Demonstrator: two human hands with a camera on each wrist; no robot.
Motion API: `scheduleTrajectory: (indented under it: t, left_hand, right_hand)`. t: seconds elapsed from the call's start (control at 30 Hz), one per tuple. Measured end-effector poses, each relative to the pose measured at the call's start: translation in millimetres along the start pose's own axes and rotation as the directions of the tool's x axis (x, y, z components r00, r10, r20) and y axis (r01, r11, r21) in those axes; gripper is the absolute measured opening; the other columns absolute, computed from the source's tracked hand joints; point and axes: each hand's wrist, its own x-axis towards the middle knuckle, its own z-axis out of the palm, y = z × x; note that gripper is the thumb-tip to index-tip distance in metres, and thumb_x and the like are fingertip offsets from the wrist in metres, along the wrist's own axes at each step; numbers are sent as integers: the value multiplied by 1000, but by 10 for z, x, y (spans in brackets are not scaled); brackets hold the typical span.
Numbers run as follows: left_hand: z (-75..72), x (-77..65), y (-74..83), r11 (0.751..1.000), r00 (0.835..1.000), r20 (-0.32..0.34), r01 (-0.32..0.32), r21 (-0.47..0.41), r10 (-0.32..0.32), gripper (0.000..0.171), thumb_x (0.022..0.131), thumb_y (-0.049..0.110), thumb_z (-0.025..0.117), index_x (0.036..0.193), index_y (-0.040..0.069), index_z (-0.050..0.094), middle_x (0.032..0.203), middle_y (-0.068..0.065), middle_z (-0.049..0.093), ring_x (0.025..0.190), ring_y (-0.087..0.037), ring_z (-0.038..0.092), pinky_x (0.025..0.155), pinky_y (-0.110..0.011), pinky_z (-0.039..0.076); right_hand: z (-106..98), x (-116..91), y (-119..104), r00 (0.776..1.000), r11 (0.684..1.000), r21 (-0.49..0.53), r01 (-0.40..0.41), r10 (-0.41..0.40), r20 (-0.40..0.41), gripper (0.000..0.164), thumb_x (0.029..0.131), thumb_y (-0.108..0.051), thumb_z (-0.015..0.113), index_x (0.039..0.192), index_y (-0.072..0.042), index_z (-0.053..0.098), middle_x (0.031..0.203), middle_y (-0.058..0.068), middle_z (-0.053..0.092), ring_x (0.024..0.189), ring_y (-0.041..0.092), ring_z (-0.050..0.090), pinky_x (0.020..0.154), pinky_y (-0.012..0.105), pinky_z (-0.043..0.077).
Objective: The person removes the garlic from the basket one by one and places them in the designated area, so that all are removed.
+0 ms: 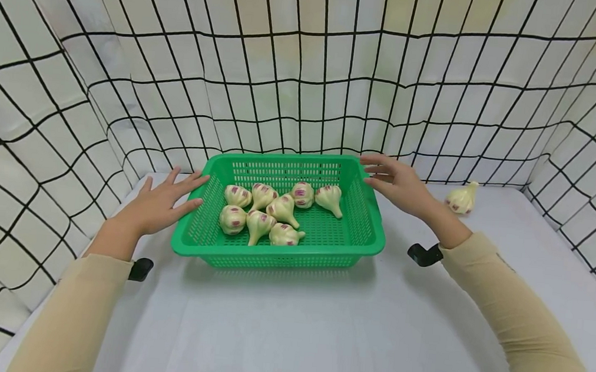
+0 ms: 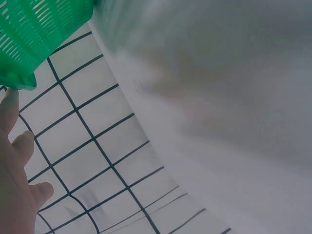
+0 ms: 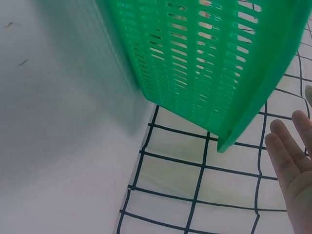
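Garlic [image 1: 281, 208] lies in the basket [image 1: 277, 254], one bulb [image 1: 460, 199] outside. Left hand [image 1: 160, 203] touches the basket, fingers spread; right hand [image 1: 399, 186], fingers loosely extended, holds nothing. Steadying likely needs light, even pressure.

The person wears a long beige sleeve on each arm, the left sleeve [image 1: 74, 314] to the near left of the green basket [image 1: 281, 254] and the right sleeve [image 1: 520, 323] to its near right. Both cuffs end at the wrist, leaving the left hand [image 1: 160, 203] and right hand [image 1: 399, 186] bare. The right sleeve shows soft creases and a short, thin mark near its cuff. A small, glossy black piece [image 1: 140, 269] juts from the left cuff towards the basket, and a similar black attachment [image 1: 425, 255] from the right cuff.
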Motion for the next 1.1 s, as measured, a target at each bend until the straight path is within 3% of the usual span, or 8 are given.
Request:
scheduleTrajectory:
  t: [0.5,0.77,0.97,1.1]
  left_hand:
    - [14,8,1,1000,1000,4,0,2,0,70,107,55,42,164,18,26,169,-14,18,154,-45,-3,113,-73,-13]
    - [10,4,-15,1000,1000,14,5,-4,-5,69,107,54,41,165,19,25,170,-12,15,155,-43,-5,113,-72,-16]
    - [-5,3,2,1000,1000,20,8,-8,-8,70,107,55,42,165,19,25,170,-11,15,155,-42,-6,114,-70,-16]
    - [-12,4,6,1000,1000,13,7,-4,-7,70,107,54,43,164,18,26,170,-12,16,155,-43,-4,113,-72,-15]
  right_hand:
    - [185,124,-22,983,970,-220,103,-66,171,43,98,-1,67,141,-3,59,138,15,60,127,37,58,103,52,49]
    - [217,270,-68,949,927,-342,152,-41,311,43,98,-1,68,140,-3,61,142,14,59,136,33,51,110,50,44]
    - [261,350,-74,925,910,-382,163,-6,380,44,97,3,66,140,-2,60,144,15,57,138,33,48,112,49,42]
    - [298,435,-83,908,878,-439,192,11,418,45,97,3,66,141,-3,59,145,16,56,138,35,48,110,51,43]
